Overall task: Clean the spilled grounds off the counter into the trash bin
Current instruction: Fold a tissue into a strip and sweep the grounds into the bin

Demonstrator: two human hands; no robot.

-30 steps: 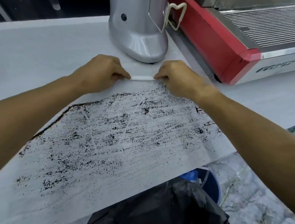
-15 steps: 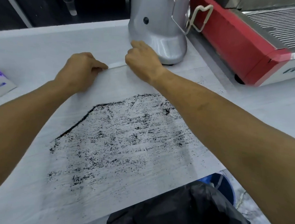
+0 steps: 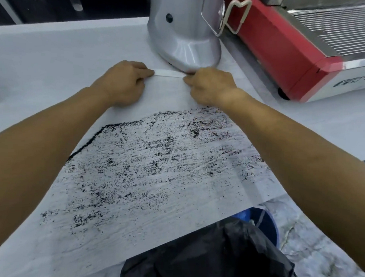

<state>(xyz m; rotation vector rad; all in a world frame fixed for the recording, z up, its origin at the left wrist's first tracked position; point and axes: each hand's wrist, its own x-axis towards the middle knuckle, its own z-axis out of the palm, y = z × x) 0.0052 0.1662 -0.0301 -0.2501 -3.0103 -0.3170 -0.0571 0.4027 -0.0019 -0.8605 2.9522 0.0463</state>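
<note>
Black grounds [image 3: 147, 164] smeared across counter [image 3: 55, 55].

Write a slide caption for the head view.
Both hands hold a white strip behind spilled grounds, bin below counter edge.

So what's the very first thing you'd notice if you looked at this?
The big black smear of spilled grounds across the middle of the white counter, running toward its near edge. Just beyond it, the left hand and right hand pinch a thin white strip between them, right in front of the shiny silver grinder. Below the counter edge sits a trash bin with a black bag.
</note>
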